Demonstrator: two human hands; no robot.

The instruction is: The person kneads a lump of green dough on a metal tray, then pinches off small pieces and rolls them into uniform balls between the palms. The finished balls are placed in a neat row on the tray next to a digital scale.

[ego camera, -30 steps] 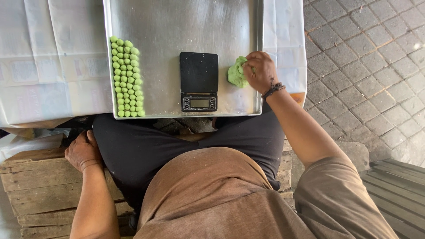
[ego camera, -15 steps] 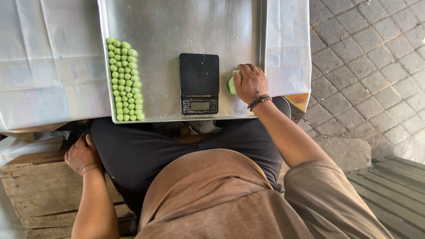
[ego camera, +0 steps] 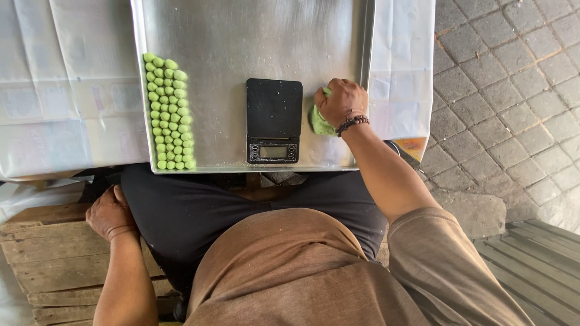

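The left hand (ego camera: 109, 212) rests clenched on a wooden crate (ego camera: 42, 265) beside the thigh, holding nothing. Farther out, the right hand (ego camera: 341, 101) grips a green dough lump (ego camera: 319, 122) on the metal tray (ego camera: 241, 36), close inside its right rim; left of it lie a black scale (ego camera: 273, 119) and rows of green dough balls (ego camera: 168, 113), with bare tray beyond and paving stones (ego camera: 507, 90) rightward.

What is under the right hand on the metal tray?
Under the right hand lies a lump of green dough on the metal tray, right of the black scale. Only its near edge shows; the hand covers the rest, so its full shape stays hidden.
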